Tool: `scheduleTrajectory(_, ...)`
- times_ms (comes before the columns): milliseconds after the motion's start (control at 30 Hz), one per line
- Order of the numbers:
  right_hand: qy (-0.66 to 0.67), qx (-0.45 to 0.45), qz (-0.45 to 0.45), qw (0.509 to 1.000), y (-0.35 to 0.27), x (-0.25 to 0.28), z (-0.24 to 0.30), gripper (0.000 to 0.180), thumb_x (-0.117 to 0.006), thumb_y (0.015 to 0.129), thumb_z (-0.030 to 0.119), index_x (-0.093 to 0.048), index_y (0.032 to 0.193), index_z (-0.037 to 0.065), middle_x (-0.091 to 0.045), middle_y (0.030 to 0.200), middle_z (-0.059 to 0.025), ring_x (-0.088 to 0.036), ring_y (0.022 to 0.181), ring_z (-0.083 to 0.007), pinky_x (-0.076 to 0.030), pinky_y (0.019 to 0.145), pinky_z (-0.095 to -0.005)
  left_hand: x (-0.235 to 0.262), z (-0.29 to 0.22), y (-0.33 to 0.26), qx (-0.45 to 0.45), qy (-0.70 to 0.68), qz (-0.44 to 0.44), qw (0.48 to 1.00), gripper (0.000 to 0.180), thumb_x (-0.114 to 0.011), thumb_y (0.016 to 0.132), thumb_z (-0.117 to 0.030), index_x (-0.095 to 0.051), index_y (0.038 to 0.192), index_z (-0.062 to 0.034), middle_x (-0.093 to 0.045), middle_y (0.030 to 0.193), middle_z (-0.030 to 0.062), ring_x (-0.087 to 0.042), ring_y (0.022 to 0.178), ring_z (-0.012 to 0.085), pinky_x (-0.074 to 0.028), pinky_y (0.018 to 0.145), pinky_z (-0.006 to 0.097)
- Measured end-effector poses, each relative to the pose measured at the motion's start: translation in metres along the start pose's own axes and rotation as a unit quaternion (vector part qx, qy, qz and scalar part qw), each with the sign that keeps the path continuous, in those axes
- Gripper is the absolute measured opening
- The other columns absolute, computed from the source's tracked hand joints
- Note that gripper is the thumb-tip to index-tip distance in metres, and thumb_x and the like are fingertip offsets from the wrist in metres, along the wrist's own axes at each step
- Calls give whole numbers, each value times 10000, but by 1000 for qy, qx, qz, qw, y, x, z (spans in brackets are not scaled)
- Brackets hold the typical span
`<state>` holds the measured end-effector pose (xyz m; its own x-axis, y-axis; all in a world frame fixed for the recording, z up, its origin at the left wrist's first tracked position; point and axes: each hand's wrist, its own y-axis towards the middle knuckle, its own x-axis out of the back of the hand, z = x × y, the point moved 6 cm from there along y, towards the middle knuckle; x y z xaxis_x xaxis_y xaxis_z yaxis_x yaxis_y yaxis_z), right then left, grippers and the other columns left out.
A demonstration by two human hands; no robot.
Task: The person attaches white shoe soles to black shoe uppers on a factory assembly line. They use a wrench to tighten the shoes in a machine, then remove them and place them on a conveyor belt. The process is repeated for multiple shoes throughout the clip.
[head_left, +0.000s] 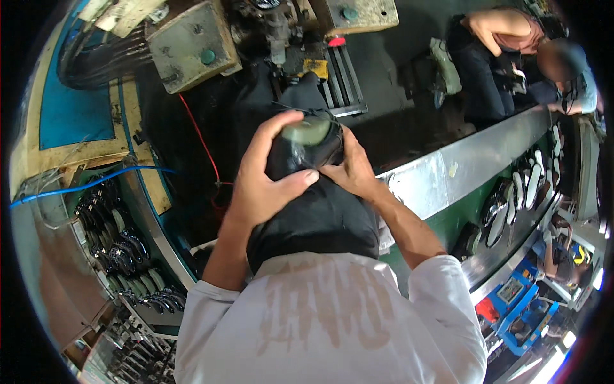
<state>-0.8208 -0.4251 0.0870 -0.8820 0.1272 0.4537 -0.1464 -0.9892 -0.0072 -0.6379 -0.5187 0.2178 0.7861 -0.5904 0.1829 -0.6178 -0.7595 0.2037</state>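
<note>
both hands grip a black shoe upper [306, 148] held up close before the chest — the left hand [265, 173] wraps over its near side with fingers curled, the right hand [350, 168] pinches the far side. beyond it stands a grimy press machine [281, 32]; along the conveyor belt's [476, 157] right edge lie soles [531, 185].

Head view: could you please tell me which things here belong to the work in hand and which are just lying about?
In hand:
- black shoe, gripped by left hand and right hand
- machine just beyond the shoe

Lying about:
- shoe parts in left rack
- soles on conveyor
- blue hose
- red cable
- co-worker at the far end
</note>
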Motion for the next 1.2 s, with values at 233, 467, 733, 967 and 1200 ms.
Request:
scheduleTrajectory(233, -128, 136, 127, 974, 23, 3, 124, 1085, -937, 780, 364, -372, 1664, 88, -352, 1657, -320, -557, 1346, -456, -563, 1043, -488, 76, 93, 11, 327, -183, -148, 915, 613, -705, 985, -214, -522, 1552, -71, -676, 1294, 104, -671, 1169, 226, -579, 954, 433)
scheduleTrajectory(467, -319, 196, 203, 905, 11, -60, 113, 829, -865, 771, 213, -584, 1521, 425, -275, 1701, -269, -462, 1377, -552, -577, 1039, -541, 105, 160, -18, 307, -5, -169, 936, 446, -654, 1032, -211, -673, 1435, -22, -750, 1274, 130, -695, 1136, 231, -530, 980, 364)
scheduleTrajectory(733, -338, 201, 162, 905, 16, -75, 118, 655, -811, 792, 199, -699, 1404, 404, -302, 1688, -275, -442, 1397, -552, -584, 1038, -550, 106, 182, -9, 259, -24, -251, 932, 359, -598, 1065, -144, -710, 1377, -6, -772, 1226, 111, -695, 1076, 170, -522, 973, 313)
scheduleTrajectory(967, -314, 216, 157, 911, 6, -70, 117, 652, -822, 774, 181, -715, 1377, 406, -323, 1686, -244, -459, 1384, -544, -621, 986, -545, 116, 152, 4, 219, -53, -30, 974, 488, -588, 951, -13, -691, 1426, -57, -746, 1287, 65, -681, 1106, 159, -515, 993, 297)
scheduleTrajectory(1200, -262, 221, 223, 912, 27, -38, 118, 757, -871, 737, 206, -666, 1437, 409, -278, 1716, -269, -467, 1389, -558, -594, 1044, -568, 113, 168, 17, 153, -125, -2, 980, 319, -697, 903, -173, -753, 1171, -9, -750, 1216, 100, -678, 1185, 211, -494, 1055, 347)
